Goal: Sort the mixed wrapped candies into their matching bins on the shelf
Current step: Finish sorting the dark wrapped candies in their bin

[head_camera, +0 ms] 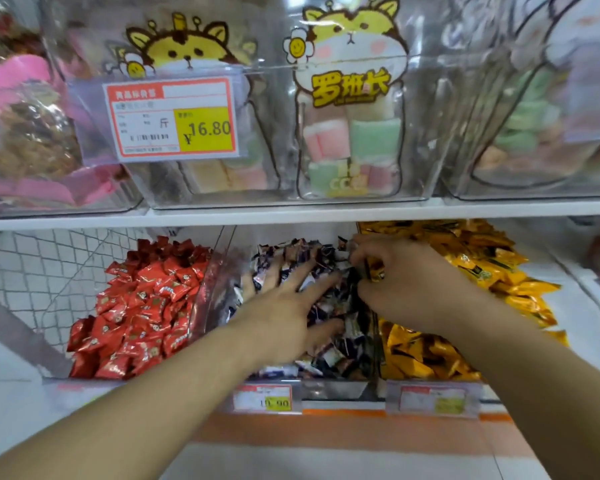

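Three clear bins stand side by side on the lower shelf: red wrapped candies [142, 306] on the left, dark purple-and-white candies [336, 355] in the middle, yellow-orange candies [478, 265] on the right. My left hand [284, 306] lies flat with fingers spread on the purple-and-white pile. Over the right side of the middle bin, my right hand [406, 282] is curled around a yellow-orange candy [376, 270], pinched between thumb and fingers.
The upper shelf [291, 213] carries clear bins of pastel marshmallow packs [354, 140] and a 16.80 price tag [174, 119]. Price labels [262, 398] hang on the lower shelf's front edge. A wire mesh basket [49, 271] sits at the left.
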{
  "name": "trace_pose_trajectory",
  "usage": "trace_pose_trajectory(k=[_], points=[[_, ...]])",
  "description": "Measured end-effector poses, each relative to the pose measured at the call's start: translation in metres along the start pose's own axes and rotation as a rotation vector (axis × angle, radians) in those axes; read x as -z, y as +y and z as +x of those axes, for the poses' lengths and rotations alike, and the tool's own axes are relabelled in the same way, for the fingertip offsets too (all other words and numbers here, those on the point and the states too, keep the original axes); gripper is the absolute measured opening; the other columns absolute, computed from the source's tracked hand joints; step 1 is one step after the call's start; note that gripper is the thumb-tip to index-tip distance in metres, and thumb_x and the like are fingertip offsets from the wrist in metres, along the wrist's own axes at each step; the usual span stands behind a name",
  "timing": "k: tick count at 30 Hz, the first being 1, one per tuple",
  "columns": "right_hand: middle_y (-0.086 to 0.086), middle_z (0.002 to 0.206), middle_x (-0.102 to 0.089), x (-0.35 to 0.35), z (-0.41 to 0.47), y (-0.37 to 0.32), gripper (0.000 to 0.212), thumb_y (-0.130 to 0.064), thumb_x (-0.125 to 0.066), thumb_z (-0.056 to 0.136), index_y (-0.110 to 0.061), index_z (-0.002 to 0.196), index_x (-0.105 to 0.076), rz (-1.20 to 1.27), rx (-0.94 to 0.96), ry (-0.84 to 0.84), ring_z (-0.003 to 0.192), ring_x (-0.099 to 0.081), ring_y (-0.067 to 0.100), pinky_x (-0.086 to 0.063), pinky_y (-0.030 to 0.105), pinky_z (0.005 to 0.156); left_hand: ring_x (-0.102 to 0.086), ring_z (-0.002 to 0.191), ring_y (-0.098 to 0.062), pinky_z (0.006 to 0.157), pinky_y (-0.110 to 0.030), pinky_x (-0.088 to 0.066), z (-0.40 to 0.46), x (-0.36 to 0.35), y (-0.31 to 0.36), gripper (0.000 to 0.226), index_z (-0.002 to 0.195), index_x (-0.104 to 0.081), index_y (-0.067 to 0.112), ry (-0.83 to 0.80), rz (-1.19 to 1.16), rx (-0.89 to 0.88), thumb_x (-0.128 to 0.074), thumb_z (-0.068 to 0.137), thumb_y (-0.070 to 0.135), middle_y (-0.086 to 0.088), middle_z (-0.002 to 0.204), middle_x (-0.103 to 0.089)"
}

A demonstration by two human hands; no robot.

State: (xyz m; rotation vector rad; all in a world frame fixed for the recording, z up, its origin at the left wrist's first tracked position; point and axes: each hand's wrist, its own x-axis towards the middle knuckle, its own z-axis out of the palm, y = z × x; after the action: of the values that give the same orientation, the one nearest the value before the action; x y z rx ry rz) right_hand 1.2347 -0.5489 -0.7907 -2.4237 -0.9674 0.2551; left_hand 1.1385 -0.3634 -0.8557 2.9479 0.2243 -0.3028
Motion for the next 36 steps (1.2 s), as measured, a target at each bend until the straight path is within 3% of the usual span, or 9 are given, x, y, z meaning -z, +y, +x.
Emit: trace_pose_trajectory(k=[3, 11, 17, 19, 22, 27, 30, 32, 36], points=[[-0.012, 0.137, -0.058, -0.001, -0.001, 0.000, 0.020, -0.022, -0.065, 0.088, -0.029, 0.107, -0.066, 0.006, -0.009, 0.001, 0.120, -0.053, 0.011, -0.049, 0.022, 0.095, 0.017, 0.157, -0.033, 0.118, -0.074, 0.003, 0.022, 0.006, -0.010, 0.078, 0.151, 0.010, 0.066, 0.012, 0.041, 0.016, -0.031, 0.088, 0.088, 0.019, 0.171, 0.011], [-0.013, 0.127, -0.061, 0.002, -0.001, 0.004, 0.022, -0.029, -0.066, 0.088, -0.033, 0.110, -0.064, 0.029, -0.008, -0.001, 0.108, -0.058, 0.011, -0.056, 0.031, 0.086, 0.001, 0.158, -0.037, 0.119, -0.074, -0.007, 0.043, 0.015, -0.021, 0.087, 0.156, -0.002, 0.059, 0.075, 0.145, 0.053, -0.024, 0.080, 0.093, 0.014, 0.172, -0.002], [-0.016, 0.150, -0.050, 0.001, -0.002, 0.005, 0.032, -0.024, -0.065, 0.093, -0.030, 0.124, -0.067, -0.038, 0.036, 0.003, 0.138, -0.044, 0.009, -0.036, 0.017, 0.106, 0.011, 0.158, -0.030, 0.124, -0.058, 0.013, 0.007, 0.019, -0.001, 0.064, 0.157, -0.012, 0.057, 0.144, -0.075, -0.015, -0.035, 0.099, 0.071, 0.016, 0.172, 0.004], [-0.017, 0.158, -0.041, 0.000, -0.002, 0.000, 0.037, -0.025, -0.065, 0.095, -0.032, 0.131, -0.064, -0.073, 0.038, -0.002, 0.146, -0.037, 0.009, -0.028, 0.015, 0.109, 0.006, 0.159, -0.024, 0.128, -0.048, 0.005, -0.018, 0.021, -0.002, 0.059, 0.160, -0.022, 0.048, 0.187, -0.163, -0.076, -0.037, 0.105, 0.060, 0.013, 0.172, -0.005], [-0.016, 0.155, -0.044, -0.002, -0.005, -0.014, 0.038, -0.029, -0.063, 0.099, -0.034, 0.137, -0.060, -0.118, 0.021, -0.001, 0.132, -0.053, 0.016, -0.043, 0.022, 0.104, -0.005, 0.158, -0.014, 0.130, -0.039, -0.008, -0.056, 0.022, -0.016, 0.049, 0.156, -0.038, 0.037, 0.319, -0.235, -0.150, -0.041, 0.108, 0.047, 0.014, 0.169, -0.019], [-0.010, 0.153, -0.047, -0.015, -0.008, -0.050, 0.047, -0.036, -0.059, 0.101, -0.034, 0.147, -0.050, -0.179, 0.004, 0.040, 0.121, -0.060, 0.020, -0.048, 0.029, 0.100, -0.028, 0.151, -0.020, 0.123, -0.048, -0.028, -0.095, 0.028, -0.091, 0.047, 0.149, -0.047, 0.037, 0.538, -0.127, 0.035, -0.044, 0.103, 0.038, 0.010, 0.159, -0.038], [-0.009, 0.154, -0.046, -0.030, -0.006, -0.077, 0.052, -0.037, -0.055, 0.103, -0.035, 0.153, -0.041, -0.166, 0.035, 0.018, 0.118, -0.060, 0.019, -0.047, 0.026, 0.096, 0.002, 0.159, -0.023, 0.128, -0.052, -0.006, -0.099, 0.031, -0.127, 0.057, 0.155, -0.022, 0.058, 0.309, -0.131, 0.244, -0.016, 0.101, 0.072, 0.018, 0.170, -0.009], [-0.013, 0.158, -0.040, -0.043, -0.002, -0.094, 0.053, -0.040, -0.051, 0.104, -0.040, 0.154, -0.035, -0.149, 0.091, 0.000, 0.115, -0.057, 0.014, -0.050, 0.029, 0.096, 0.016, 0.158, -0.021, 0.127, -0.051, 0.009, -0.095, 0.027, -0.139, 0.055, 0.153, -0.011, 0.066, 0.174, -0.181, 0.256, -0.010, 0.099, 0.074, 0.022, 0.170, 0.004], [-0.023, 0.162, -0.024, -0.070, 0.007, -0.119, 0.052, -0.041, -0.046, 0.106, -0.047, 0.153, -0.024, -0.112, 0.254, -0.059, 0.135, -0.044, 0.004, -0.041, 0.026, 0.110, 0.013, 0.158, -0.026, 0.125, -0.056, 0.011, -0.082, 0.019, -0.160, 0.055, 0.152, -0.006, 0.067, 0.183, -0.106, 0.279, -0.019, 0.098, 0.075, 0.021, 0.171, 0.004]])
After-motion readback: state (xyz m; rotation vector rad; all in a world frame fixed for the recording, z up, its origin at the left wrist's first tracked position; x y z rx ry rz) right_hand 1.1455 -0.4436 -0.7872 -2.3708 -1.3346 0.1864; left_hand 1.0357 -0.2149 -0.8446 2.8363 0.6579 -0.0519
